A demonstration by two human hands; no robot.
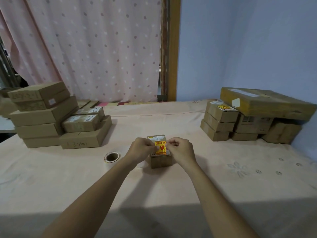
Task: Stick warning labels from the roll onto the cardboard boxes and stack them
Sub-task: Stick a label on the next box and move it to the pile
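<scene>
A small cardboard box (pixel 161 161) stands in the middle of the table in front of me. A yellow and red warning label (pixel 160 147) is held just above its top face. My left hand (pixel 143 148) pinches the label's left edge and my right hand (pixel 180 149) pinches its right edge, fingers curled. Whether the label touches the box I cannot tell. The label roll (pixel 111 156) lies flat on the table, left of the box, apart from both hands.
A pile of plain cardboard boxes (pixel 51 117) fills the table's left side. On the right stands a stack of boxes (pixel 221 122), the top one bearing a yellow label (pixel 223 107), with a large flat box (pixel 267 104) laid over others. A pink cloth (pixel 154 194) covers the table.
</scene>
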